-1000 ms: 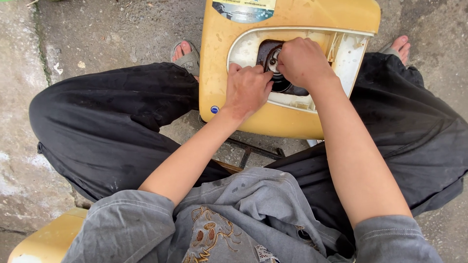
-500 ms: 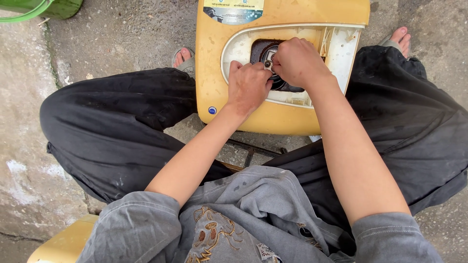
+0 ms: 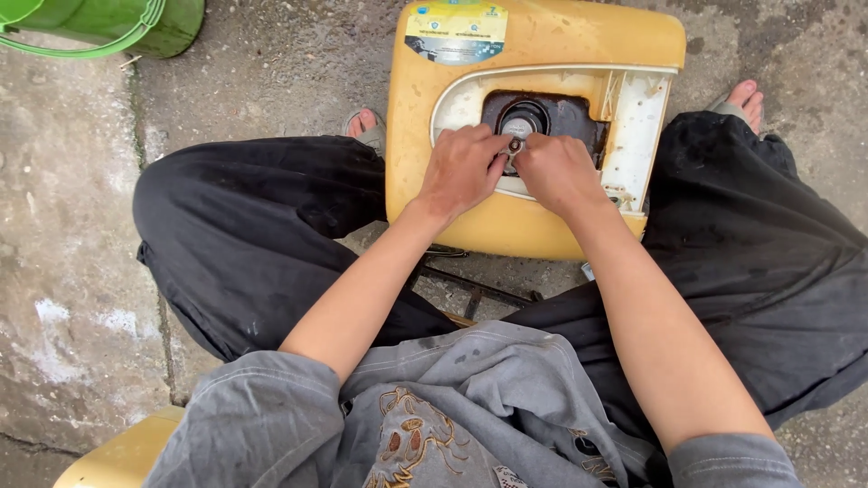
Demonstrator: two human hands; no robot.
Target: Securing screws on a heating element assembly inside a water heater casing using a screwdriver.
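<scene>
A yellow plastic machine housing (image 3: 542,36) stands on the concrete between my knees, with a white-rimmed opening and a dark, greasy recess (image 3: 570,116) holding a round metal part (image 3: 523,122). My left hand (image 3: 463,170) and my right hand (image 3: 556,172) meet at the lower edge of that recess. Their fingertips pinch a small metal piece (image 3: 515,145) between them. How the piece is fixed is hidden by my fingers.
A green plastic bucket (image 3: 117,23) stands at the top left. My black-trousered legs (image 3: 262,226) flank the housing, bare feet in sandals (image 3: 364,126) beside it. A dark metal frame (image 3: 479,287) lies under the housing. A yellow seat edge (image 3: 122,456) shows bottom left.
My right hand came out of the recess and down to its lower edge. My left hand moved right to meet it on the small metal piece. The view shifted, showing more bucket.
</scene>
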